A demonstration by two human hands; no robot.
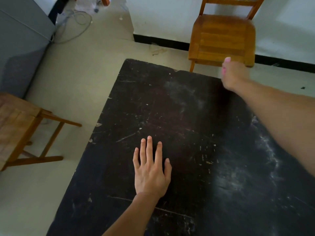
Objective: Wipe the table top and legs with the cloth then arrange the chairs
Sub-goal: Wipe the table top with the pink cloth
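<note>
The dark, scratched table top (179, 116) fills the lower right of the view and carries pale dusty smears. My left hand (151, 169) lies flat on it near the middle, fingers spread, holding nothing. My right hand (233, 75) reaches over the table's far edge and is blurred; it is closed around a pink cloth (227, 60), of which only small bits show past the fingers. One wooden chair (221, 38) stands just beyond that far edge, against the white wall. A second wooden chair (17, 126) stands to the left of the table.
A grey cabinet (22, 45) stands at the far left. Loose cables (75, 26) and papers lie on the pale floor behind it. A black skirting strip (160, 41) runs along the white wall. Bare floor separates the left chair from the table.
</note>
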